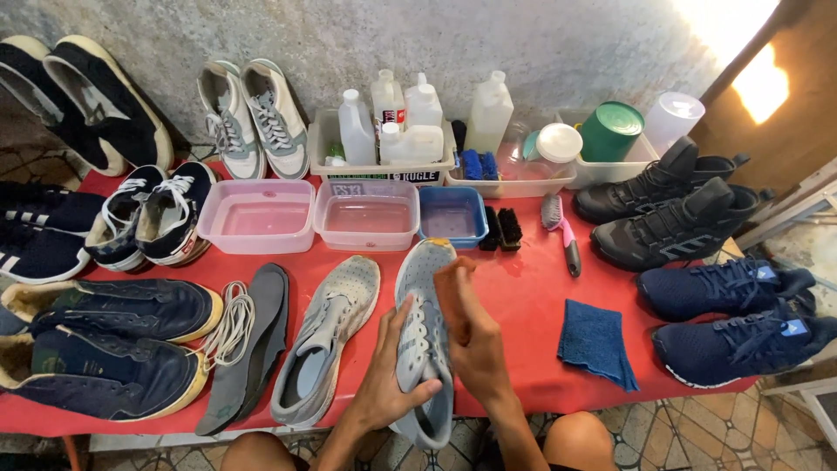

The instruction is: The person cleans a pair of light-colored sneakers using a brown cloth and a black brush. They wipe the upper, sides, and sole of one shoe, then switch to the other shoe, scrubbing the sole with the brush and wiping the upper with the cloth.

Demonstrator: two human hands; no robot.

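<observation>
Grey mesh sneaker (425,340) looks light and floppy; left hand (384,384) has fingers wrapped around its midsection, right hand (466,327) fingers pressed together on its upper.

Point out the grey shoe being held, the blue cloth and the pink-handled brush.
grey shoe (425,288): head view, on the toe end above the hands.
blue cloth (596,340): head view, middle of the folded cloth.
pink-handled brush (567,237): head view, on the pink handle.

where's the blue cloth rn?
Head view: the blue cloth lies on the red table, right of the right hand, left of the navy sneakers.
</observation>
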